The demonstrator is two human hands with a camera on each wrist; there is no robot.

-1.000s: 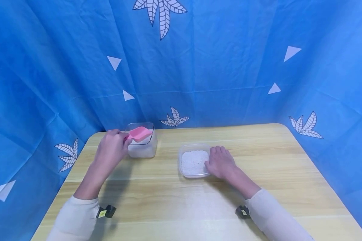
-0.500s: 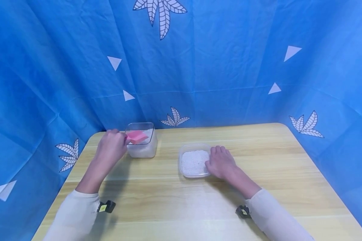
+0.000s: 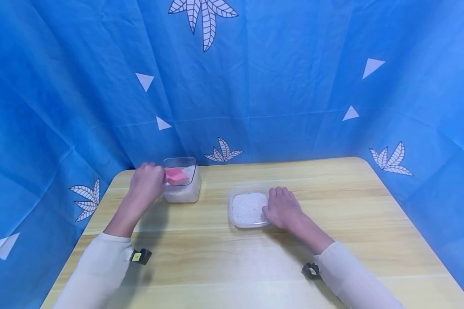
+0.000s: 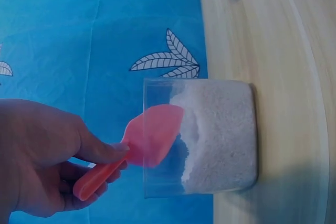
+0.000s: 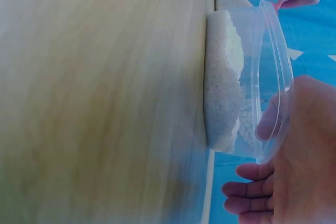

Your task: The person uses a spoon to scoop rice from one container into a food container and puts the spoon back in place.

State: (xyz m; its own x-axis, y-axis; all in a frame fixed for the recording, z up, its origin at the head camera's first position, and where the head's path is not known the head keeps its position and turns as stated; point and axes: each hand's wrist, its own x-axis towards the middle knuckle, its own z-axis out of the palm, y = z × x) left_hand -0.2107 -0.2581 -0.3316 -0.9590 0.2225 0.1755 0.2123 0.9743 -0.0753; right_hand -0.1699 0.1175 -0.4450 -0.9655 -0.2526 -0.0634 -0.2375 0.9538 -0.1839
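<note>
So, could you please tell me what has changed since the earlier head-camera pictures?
The left hand has moved slightly forward and to the right, lowering the pink scoop from above the tall clear container into it. Nothing was taken hold of or let go. The right hand still holds the shallow clear tub; both vessels stayed put.

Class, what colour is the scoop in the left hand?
The scoop is pink; the left wrist view shows it best.
</note>
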